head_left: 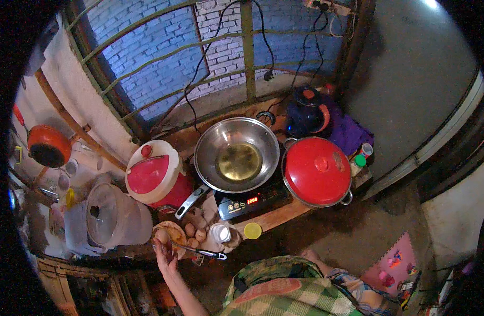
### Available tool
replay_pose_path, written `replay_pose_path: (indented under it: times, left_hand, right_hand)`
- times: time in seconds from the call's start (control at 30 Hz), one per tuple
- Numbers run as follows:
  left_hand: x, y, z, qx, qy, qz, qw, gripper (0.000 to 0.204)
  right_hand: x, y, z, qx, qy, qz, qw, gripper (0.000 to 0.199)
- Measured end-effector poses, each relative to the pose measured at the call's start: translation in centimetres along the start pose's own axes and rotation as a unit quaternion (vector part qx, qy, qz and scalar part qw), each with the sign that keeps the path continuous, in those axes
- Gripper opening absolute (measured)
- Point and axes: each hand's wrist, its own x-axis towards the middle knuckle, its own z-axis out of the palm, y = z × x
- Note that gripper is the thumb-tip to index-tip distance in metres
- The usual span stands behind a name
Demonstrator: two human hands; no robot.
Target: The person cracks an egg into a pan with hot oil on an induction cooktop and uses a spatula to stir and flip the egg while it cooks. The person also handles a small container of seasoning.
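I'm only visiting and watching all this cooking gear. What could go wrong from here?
The shiny round steel wok holds yellowish liquid, perhaps oil, on a flat black cooker with a lit red display; it may be hot and could spatter.

The long, thin utensil with a black handle juts out near the bare left hand, so it might get knocked.

The loose, rounded brown eggs lie near the wooden counter's front and could roll off.

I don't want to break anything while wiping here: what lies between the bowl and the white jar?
A few brown eggs lie between the bowl and the white jar, as the head view shows.
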Motion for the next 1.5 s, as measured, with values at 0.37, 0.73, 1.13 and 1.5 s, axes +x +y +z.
replay_pose_path:
  times: [0.37,0.73,1.13,1.5]
  left_hand:
    - [0.3,0.1,0.0,0.011,-0.015,-0.004,1.0,0.078]
    - [0.6,0.0,0.2,0.009,-0.025,-0.015,1.0,0.067]
    - [0.2,0.2,1.4,-0.027,-0.018,-0.013,0.999,0.06]
    - [1.4,-0.4,0.7,-0.088,-0.024,0.018,0.996,0.06]
  right_hand:
    - [0.5,-0.8,2.1,-0.094,-0.087,0.007,0.992,0.035]
    - [0.5,-0.3,1.1,-0.012,-0.01,0.016,1.0,0.019]
    - [-0.4,0.3,-1.3,-0.113,0.034,-0.041,0.992,0.02]
    - [-0.1,0.6,-2.1,0.073,0.016,-0.03,0.997,0.025]
